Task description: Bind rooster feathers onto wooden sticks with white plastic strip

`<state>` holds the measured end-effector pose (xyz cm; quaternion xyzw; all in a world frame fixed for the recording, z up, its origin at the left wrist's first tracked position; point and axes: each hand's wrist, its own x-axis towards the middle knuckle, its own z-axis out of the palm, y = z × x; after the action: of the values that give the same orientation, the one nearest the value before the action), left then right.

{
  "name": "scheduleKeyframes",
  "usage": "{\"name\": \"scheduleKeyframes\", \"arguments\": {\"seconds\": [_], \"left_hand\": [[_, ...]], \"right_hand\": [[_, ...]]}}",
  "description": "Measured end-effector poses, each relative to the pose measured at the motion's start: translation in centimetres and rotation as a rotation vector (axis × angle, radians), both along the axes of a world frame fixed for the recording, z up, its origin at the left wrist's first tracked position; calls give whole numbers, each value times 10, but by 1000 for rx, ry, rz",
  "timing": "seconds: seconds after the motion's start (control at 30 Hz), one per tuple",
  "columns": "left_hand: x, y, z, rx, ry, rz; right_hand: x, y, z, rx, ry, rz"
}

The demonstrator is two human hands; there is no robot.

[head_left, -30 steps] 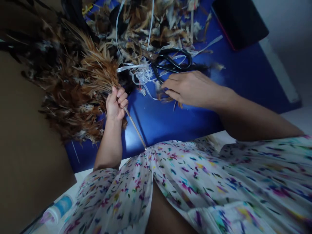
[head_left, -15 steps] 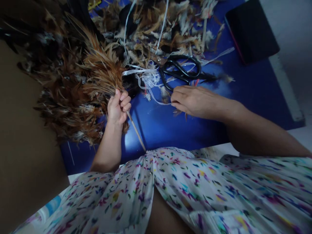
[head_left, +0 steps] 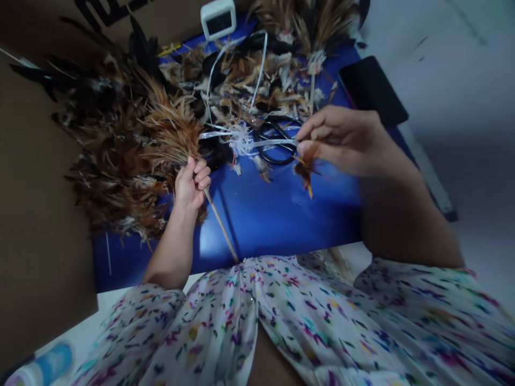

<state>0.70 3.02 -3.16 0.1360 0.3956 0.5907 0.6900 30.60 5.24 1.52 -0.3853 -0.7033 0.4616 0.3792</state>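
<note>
My left hand (head_left: 191, 184) is closed round a thin wooden stick (head_left: 221, 224) where a thick bundle of brown and black feathers (head_left: 132, 145) is bound to it. The stick slants down towards my lap. My right hand (head_left: 341, 140) is raised above the blue mat (head_left: 273, 209), its fingers pinched on a few small brown feathers (head_left: 306, 169) and close to a white plastic string (head_left: 245, 140) that runs back to the bundle. Black scissors (head_left: 276, 142) lie on the mat just behind that hand.
A heap of loose feathers and white strips (head_left: 249, 75) covers the far part of the mat. A small white clock (head_left: 218, 19) stands at the back, a dark flat object (head_left: 372, 88) at the right. Brown cardboard (head_left: 36, 203) fills the left. A glue bottle (head_left: 44, 367) lies bottom left.
My right hand has lifted off the mat with small brown feathers pinched in it. The left hand has kept its grip on the stick. The view has tilted up, showing the clock.
</note>
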Motion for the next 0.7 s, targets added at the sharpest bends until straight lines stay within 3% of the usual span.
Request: {"name": "scheduleKeyframes", "arguments": {"seconds": [0.13,0.27,0.53,0.7], "left_hand": [[-2,-3,3,15,32,42],[-2,-5,13,60,30,80],[16,-19,47,91,80,89],[37,-24,55,82,93,80]], "right_hand": [[7,7,1,-128,277,-81],[10,6,5,-94,422,-90],[7,0,11,-69,302,-210],[8,-2,20,-33,170,-353]]}}
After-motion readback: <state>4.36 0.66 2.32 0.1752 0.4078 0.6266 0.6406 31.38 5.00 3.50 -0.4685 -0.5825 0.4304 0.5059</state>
